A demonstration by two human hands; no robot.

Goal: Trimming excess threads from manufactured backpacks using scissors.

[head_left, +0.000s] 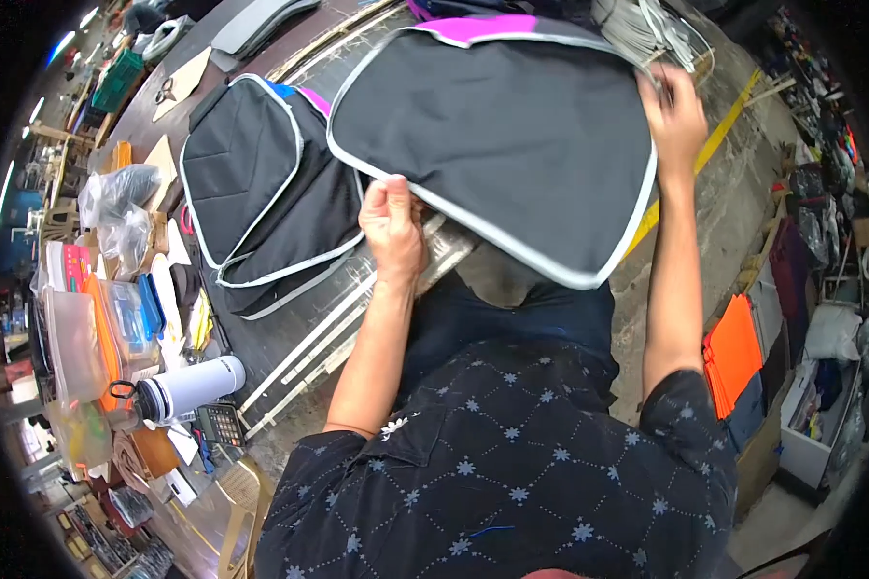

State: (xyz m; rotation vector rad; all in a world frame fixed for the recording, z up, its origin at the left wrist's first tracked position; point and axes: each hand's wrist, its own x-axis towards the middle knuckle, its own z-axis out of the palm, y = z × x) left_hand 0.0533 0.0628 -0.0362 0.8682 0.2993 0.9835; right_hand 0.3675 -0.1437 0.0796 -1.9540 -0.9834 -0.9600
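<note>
Both hands clamp one black fabric panel (497, 125) by its grey-piped rim, left hand (392, 227) on the near edge, right hand (674, 111) at the far corner, above the table edge (309, 352), one stacked pile (256, 198) alongside.

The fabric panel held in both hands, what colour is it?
Black fabric panel with grey piping and a magenta top strip, seen in the head view.

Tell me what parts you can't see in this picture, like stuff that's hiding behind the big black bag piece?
- Head view: the held black panel covers the table under it.
- Right hand: fingertips fold over the panel's edge, so the grip is hidden.
- Left hand: fingers curl around the white piping.
- Second black panel: its right edge is tucked under the held one.
- Calculator: keys too small.
- Picture rim: dark and bent.
</note>
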